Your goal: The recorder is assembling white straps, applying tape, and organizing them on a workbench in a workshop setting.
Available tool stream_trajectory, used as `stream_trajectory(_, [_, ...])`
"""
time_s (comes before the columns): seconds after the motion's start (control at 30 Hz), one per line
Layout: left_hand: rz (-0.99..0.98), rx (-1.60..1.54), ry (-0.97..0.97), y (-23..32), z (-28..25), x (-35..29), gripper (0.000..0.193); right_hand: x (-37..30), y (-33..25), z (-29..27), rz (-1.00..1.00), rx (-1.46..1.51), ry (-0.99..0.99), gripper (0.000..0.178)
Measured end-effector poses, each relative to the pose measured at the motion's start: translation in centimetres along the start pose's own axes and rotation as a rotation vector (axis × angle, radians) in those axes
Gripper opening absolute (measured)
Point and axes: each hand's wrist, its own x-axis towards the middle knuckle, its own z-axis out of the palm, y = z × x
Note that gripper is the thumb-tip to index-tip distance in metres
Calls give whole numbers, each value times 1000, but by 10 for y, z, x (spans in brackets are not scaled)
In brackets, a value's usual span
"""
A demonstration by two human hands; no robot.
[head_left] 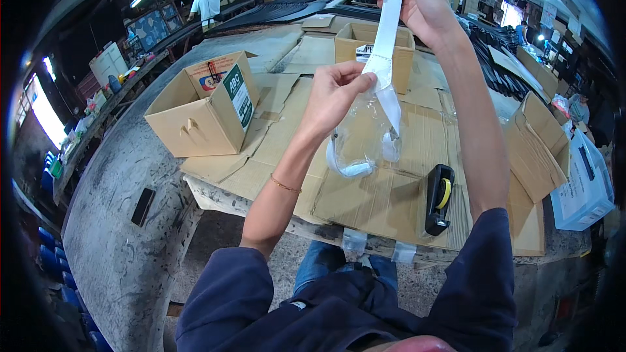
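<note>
A white strap [388,23] with a stitched section is stretched upward between my two hands above the cardboard. My left hand [336,94] pinches its stitched lower part between thumb and fingers. Higher up and to the right, my right hand [420,10] grips the upper length, with a flat whitish piece beside its fingers at the top edge of the view. Below my left hand the strap's loose end hangs in a loop, together with a clear plastic bag [362,130]. Whether the bag is around the strap or behind it, I cannot tell.
Flattened cardboard [365,202] covers the worktable. Open cartons stand at left [205,107], behind my hands [394,45] and at right [535,146]. A black tape dispenser [438,201], a clear plastic box [582,182] and a dark phone-like slab [143,207] lie about. A person [208,5] works far left.
</note>
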Motion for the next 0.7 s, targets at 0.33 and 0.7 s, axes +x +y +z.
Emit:
stream_trajectory(0.33, [62,10,-44,9,8,14,20,2,-40,-1,58,137,-255,32])
stream_trajectory(0.7, [526,306,290,41,22,65,38,41,-127,49,-420,-438,27,14])
